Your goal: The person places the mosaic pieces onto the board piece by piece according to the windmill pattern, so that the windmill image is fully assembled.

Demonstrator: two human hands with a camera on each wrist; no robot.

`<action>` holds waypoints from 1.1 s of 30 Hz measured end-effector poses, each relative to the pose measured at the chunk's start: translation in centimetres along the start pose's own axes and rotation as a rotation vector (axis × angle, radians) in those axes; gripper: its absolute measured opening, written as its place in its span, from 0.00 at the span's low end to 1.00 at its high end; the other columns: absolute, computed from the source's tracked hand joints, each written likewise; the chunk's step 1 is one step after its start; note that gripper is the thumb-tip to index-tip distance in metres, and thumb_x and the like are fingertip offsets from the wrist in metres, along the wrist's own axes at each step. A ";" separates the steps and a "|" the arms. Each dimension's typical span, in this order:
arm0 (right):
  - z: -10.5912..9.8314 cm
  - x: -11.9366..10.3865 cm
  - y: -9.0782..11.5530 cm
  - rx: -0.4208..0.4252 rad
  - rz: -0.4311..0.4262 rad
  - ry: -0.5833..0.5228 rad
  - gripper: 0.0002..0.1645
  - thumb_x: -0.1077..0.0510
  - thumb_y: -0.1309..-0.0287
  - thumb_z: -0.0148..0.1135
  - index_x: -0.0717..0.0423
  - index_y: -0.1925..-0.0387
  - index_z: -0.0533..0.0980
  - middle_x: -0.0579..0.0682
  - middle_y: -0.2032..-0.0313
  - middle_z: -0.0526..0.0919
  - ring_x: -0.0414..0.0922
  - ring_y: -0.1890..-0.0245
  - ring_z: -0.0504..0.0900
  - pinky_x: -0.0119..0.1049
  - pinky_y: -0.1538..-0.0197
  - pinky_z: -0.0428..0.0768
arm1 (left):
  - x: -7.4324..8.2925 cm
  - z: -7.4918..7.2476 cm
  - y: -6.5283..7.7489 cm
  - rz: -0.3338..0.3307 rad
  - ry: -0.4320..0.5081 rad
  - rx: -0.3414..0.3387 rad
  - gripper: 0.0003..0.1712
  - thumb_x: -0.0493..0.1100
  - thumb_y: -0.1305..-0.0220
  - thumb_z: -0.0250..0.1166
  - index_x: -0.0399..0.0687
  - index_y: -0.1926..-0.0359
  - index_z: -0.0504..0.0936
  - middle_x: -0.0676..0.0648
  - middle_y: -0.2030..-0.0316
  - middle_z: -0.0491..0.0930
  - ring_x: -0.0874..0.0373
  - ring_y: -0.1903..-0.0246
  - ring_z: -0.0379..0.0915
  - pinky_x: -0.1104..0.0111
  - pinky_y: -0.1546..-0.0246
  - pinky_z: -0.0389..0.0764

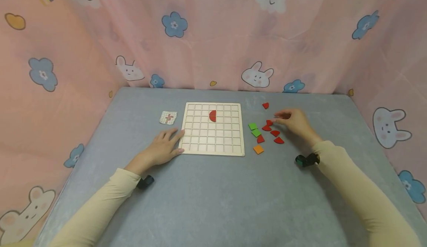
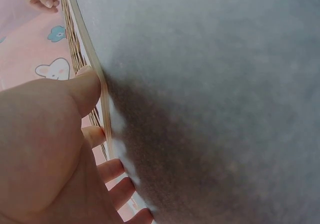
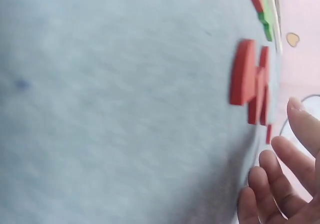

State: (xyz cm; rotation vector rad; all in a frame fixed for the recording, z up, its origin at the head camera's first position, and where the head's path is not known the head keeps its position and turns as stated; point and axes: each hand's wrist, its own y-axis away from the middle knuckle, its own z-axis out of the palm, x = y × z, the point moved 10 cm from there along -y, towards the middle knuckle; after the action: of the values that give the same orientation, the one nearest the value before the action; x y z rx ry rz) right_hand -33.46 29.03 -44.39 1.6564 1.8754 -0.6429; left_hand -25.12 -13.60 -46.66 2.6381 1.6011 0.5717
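Closest in are two cream sleeves (image 1: 100,204), a small black gadget (image 1: 305,160) by each wrist. Left hand (image 1: 160,147) isn't gripping anything, just has relaxed fingers spread out, with thumb and index fingertips touching the left edge of the board (image 1: 213,141). Nearest loose bit on the table (image 1: 213,199) is an orange square (image 1: 258,149), off the board's right side.

Past that you've got six loose red pieces (image 1: 278,140), chunky little wedges with a curved side, plus two green squares (image 1: 256,132) corner to corner. Board's pale, with a raised grid, and the only thing in it is a red half-disc (image 1: 212,116) across two stacked cells in the far half, flat side right. Right hand (image 1: 295,123) is loosely open, nothing pinched, fingertips right beside one red wedge; can't tell if they touch. Card (image 1: 168,117) with a red grid design lies left of the board. Furthest back, a pink bunny curtain (image 1: 213,54).
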 end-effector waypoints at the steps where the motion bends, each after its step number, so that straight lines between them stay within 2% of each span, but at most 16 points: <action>1: 0.2 0.2 0.1 -0.006 0.016 -0.001 0.27 0.50 0.31 0.73 0.68 0.42 0.83 0.67 0.47 0.87 0.59 0.47 0.82 0.35 0.51 0.77 | 0.0 0.0 0.0 0.001 -0.001 0.001 0.40 0.52 0.17 0.57 0.41 0.16 0.55 0.28 0.20 0.52 0.26 0.25 0.54 0.33 0.28 0.59; 4: 0.6 0.5 0.4 -0.010 0.051 -0.007 0.28 0.48 0.30 0.73 0.67 0.42 0.83 0.67 0.46 0.86 0.59 0.45 0.81 0.44 0.46 0.77 | 0.0 -0.1 0.0 0.004 -0.010 0.002 0.40 0.53 0.17 0.56 0.41 0.16 0.55 0.28 0.20 0.52 0.26 0.26 0.54 0.33 0.29 0.60; 7: 0.8 0.4 0.6 0.005 0.050 -0.011 0.27 0.49 0.31 0.73 0.68 0.43 0.84 0.68 0.46 0.86 0.60 0.46 0.81 0.47 0.46 0.78 | 0.0 -0.1 0.0 0.005 -0.017 0.000 0.40 0.53 0.17 0.56 0.41 0.16 0.55 0.28 0.20 0.52 0.26 0.26 0.55 0.34 0.29 0.60; 14: 1.3 0.1 1.0 0.049 0.042 0.002 0.26 0.51 0.33 0.74 0.70 0.46 0.85 0.68 0.49 0.88 0.61 0.48 0.82 0.44 0.51 0.79 | 0.1 0.0 0.0 0.005 -0.026 -0.006 0.40 0.53 0.17 0.57 0.40 0.16 0.54 0.28 0.20 0.53 0.27 0.27 0.55 0.35 0.28 0.60; 21: 1.2 -0.3 1.3 0.088 0.010 0.021 0.23 0.54 0.33 0.74 0.70 0.47 0.85 0.69 0.50 0.87 0.62 0.49 0.82 0.46 0.53 0.80 | 0.1 -0.1 0.1 0.013 -0.026 0.002 0.40 0.52 0.18 0.57 0.39 0.17 0.55 0.27 0.21 0.53 0.26 0.27 0.56 0.35 0.28 0.60; 33: 1.3 -0.9 1.4 0.098 -0.020 0.058 0.23 0.55 0.34 0.75 0.70 0.47 0.85 0.69 0.51 0.85 0.63 0.49 0.81 0.50 0.52 0.79 | 0.3 -0.1 0.1 0.000 -0.030 -0.009 0.40 0.52 0.17 0.57 0.39 0.17 0.55 0.27 0.22 0.54 0.26 0.27 0.56 0.36 0.27 0.60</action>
State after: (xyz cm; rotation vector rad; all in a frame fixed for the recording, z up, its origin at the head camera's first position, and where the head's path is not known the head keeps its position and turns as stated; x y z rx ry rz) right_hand -31.85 27.64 -44.73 1.7366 1.9317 -0.7124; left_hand -24.96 -13.43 -46.41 2.6280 1.5864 0.5357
